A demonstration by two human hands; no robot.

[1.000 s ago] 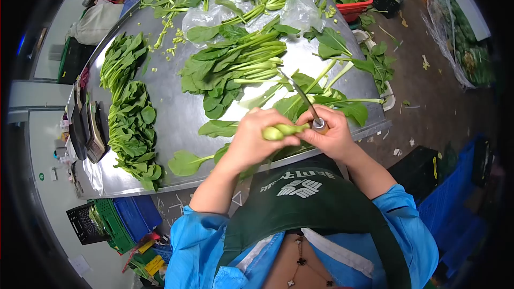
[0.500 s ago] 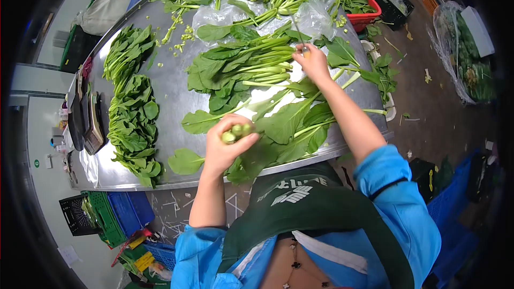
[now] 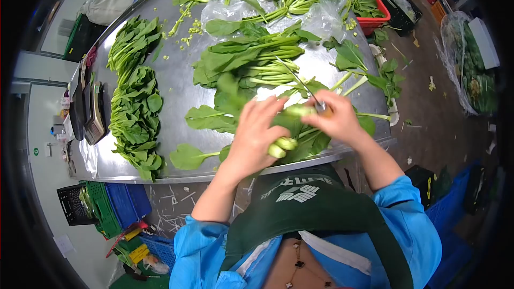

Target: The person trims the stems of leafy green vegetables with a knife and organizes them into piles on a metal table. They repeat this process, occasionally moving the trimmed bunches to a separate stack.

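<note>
My left hand (image 3: 251, 136) is closed around a few leafy green stalks (image 3: 282, 147), whose pale cut ends poke out by the thumb. My right hand (image 3: 340, 120) grips a small knife (image 3: 319, 106), its thin blade slanting up and away to the left. Between the two hands is another stalk (image 3: 300, 111), smeared by motion and right at the right fingertips. Beneath both hands lie loose leafy greens (image 3: 203, 119) near the table's front edge. Just beyond them is a pile of greens (image 3: 230, 56) with its stems turned right.
Two bunches of greens (image 3: 136, 99) lie in a row at the left of the metal table (image 3: 179, 91). A scale (image 3: 95, 115) stands at the left edge. More stalks and plastic bags (image 3: 326, 16) cover the far side, beside a red crate (image 3: 375, 18).
My right hand has come down and toward me with the knife, close to the left hand. My left hand has shifted right with its stalks. A blurred stalk now shows between the hands.
</note>
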